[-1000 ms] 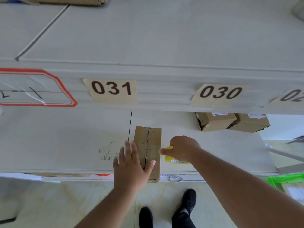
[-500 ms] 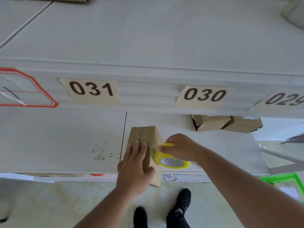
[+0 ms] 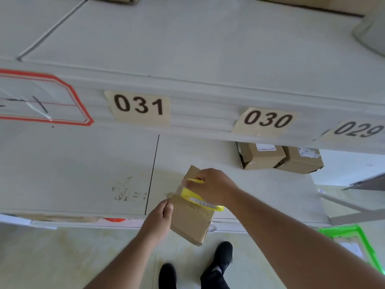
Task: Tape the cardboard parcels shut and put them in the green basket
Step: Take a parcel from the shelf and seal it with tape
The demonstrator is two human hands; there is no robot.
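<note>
— Two hands on one parcel (image 3: 190,217)?
— Yes. Left hand (image 3: 160,219) grips its left edge, tilting it over the shelf (image 3: 73,174) front; right hand (image 3: 210,187) clutches the yellow tape dispenser (image 3: 200,198) against its top.
— Any containers?
— Green basket (image 3: 352,231) at far right, something pale inside, unclear.
— Beyond?
— Two boxes (image 3: 262,156) under label 030 (image 3: 267,119); pale floor (image 3: 62,257) below.

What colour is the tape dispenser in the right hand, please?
Yellow: the tape dispenser shows best in the head view.
</note>
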